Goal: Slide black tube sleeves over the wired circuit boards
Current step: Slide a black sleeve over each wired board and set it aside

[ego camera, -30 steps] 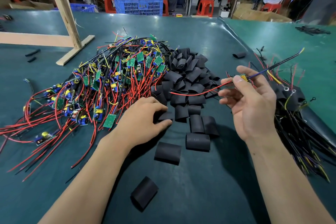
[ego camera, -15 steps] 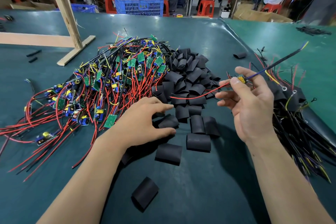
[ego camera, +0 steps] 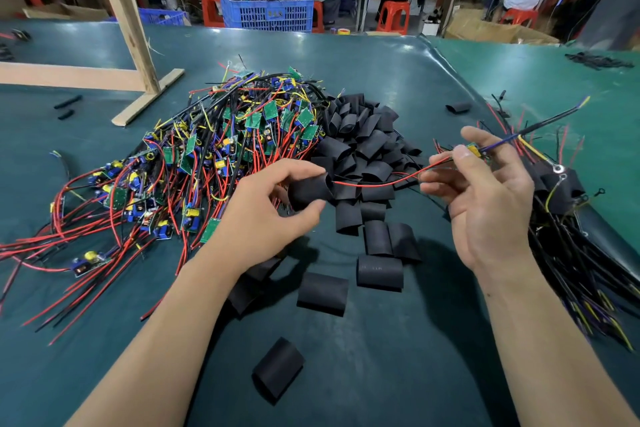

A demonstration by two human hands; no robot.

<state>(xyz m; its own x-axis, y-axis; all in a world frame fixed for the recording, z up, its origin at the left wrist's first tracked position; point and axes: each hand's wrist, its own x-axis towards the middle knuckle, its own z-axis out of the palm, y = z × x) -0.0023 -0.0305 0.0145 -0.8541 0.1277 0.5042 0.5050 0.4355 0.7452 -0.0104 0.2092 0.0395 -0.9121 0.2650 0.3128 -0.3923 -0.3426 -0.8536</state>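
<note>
My left hand (ego camera: 263,215) pinches a black tube sleeve (ego camera: 310,191) lifted just above the table, its open mouth facing right. My right hand (ego camera: 485,198) pinches a small wired circuit board (ego camera: 475,150) between thumb and forefinger. The board's red wire (ego camera: 384,180) runs left and its tip sits at the sleeve's mouth. A dark wire with a yellow end (ego camera: 550,118) sticks up to the right. A heap of black sleeves (ego camera: 363,142) lies mid-table, and a pile of bare wired boards (ego camera: 214,156) lies to its left.
Sleeved boards with wires (ego camera: 571,218) are heaped at the right over a raised table seam. Loose sleeves (ego camera: 323,293) lie near me on the green mat (ego camera: 381,374). A wooden frame (ego camera: 131,45) stands at the back left. People sit at benches behind a blue crate (ego camera: 266,12).
My left hand has picked a sleeve off the table and raised it toward the red wire. My right hand has stayed nearly still with the board.
</note>
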